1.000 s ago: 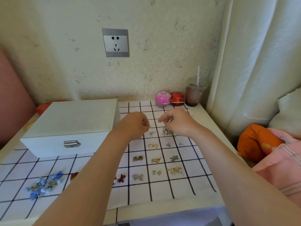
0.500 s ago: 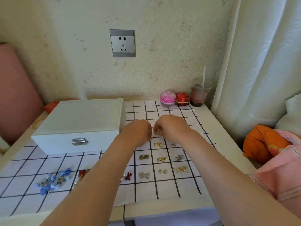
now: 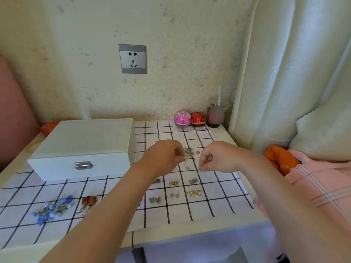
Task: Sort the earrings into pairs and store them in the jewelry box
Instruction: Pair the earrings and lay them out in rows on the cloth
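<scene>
A white jewelry box stands closed at the left, its metal clasp facing me. Small earrings lie in pairs on the checked cloth: gold ones, silver ones, more gold, and a loose silver heap further back. My left hand pinches a small silver earring beside that heap. My right hand pinches another small earring that hangs below its fingers. Blue tasselled earrings and amber ones lie at the front left.
A pink round tin, a red tin and a plastic cup with a straw stand by the wall. White curtain and an orange cushion lie to the right. The table's front edge is close to me.
My hands, close together half a second ago, have drawn apart, each with a small earring. The right hand moved right and toward me.
</scene>
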A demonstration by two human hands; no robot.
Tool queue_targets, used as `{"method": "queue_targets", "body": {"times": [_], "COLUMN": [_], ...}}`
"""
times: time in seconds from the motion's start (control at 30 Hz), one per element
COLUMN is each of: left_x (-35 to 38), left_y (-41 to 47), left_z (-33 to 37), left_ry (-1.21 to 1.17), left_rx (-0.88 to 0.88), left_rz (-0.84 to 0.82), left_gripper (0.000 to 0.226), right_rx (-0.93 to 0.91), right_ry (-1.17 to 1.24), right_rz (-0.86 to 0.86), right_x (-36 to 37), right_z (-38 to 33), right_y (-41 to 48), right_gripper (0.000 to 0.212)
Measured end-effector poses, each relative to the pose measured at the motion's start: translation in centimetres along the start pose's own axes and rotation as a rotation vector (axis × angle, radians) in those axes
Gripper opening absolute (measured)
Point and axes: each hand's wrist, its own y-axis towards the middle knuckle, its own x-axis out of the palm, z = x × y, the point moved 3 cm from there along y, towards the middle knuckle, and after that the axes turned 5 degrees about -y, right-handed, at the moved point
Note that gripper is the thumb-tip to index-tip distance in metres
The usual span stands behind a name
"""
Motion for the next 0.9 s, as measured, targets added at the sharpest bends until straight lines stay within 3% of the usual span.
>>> {"method": "queue_targets", "body": {"times": [0.13,0.4,0.6,0.77,0.9], "left_x": [1.9,5.5,6.0,3.7,2.4], "left_y": [-0.8,-1.2,-0.9,0.0,0.3], "left_z": [3.1,5.2,5.6,5.1,4.2], "left_ry": [-0.065,0.042,0.118,-0.089,-0.245], "left_rx": [0.097,0.151,0.238,0.158,0.089], "left_rz": [-0.126,-0.311,-0.283,-0.086,-0.027], "left_gripper": [0.002,0.009,0.016,0.021,0.028], "right_rx": [0.06,0.159,0.187,0.194,0.187], "right_ry": [-0.035,-0.098,-0.002,0.22,0.414], "right_rz": [-0.156,-0.252,0.005,0.146,0.259], "right_x": [1.1,0.8,-1.1,-1.1,-1.1], "right_z": [1.3,2.3,2.7,2.9,1.9], "right_y": [-2.1,-2.9,-2.8,-2.3,-1.6], "right_gripper": [0.004,0.016,0.023,0.019,0.03]}}
